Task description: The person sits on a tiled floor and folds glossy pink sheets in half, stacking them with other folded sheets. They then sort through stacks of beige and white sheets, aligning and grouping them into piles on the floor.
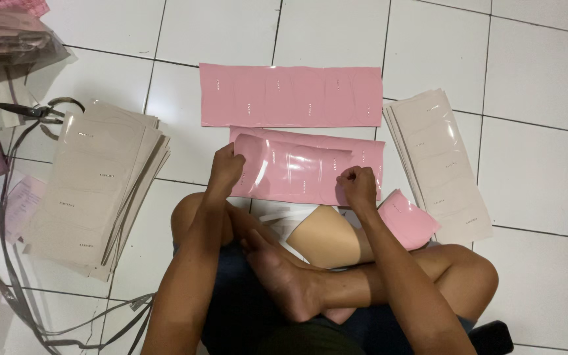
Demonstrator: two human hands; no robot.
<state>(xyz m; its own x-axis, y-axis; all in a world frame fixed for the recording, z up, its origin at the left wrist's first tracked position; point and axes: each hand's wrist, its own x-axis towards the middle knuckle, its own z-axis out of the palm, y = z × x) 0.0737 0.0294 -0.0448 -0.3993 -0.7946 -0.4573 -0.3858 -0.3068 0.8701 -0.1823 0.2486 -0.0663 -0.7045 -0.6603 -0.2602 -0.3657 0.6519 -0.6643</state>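
Note:
I sit cross-legged on a white tiled floor. A glossy pink sheet (297, 167), curled up along its top edge, lies in front of me on another pink sheet. My left hand (226, 166) pinches its left edge. My right hand (357, 184) grips its lower right part with closed fingers. A longer pink sheet (290, 96) lies flat farther away. A small pink piece (407, 220) and a tan piece (329, 238) rest by my right forearm and leg.
A thick stack of beige sheets (93, 184) lies on the left, a thinner beige stack (438, 164) on the right. Scissors (24, 110), grey straps (14, 263) and bagged material (8, 36) crowd the far left. A dark object (491, 336) sits by my right knee.

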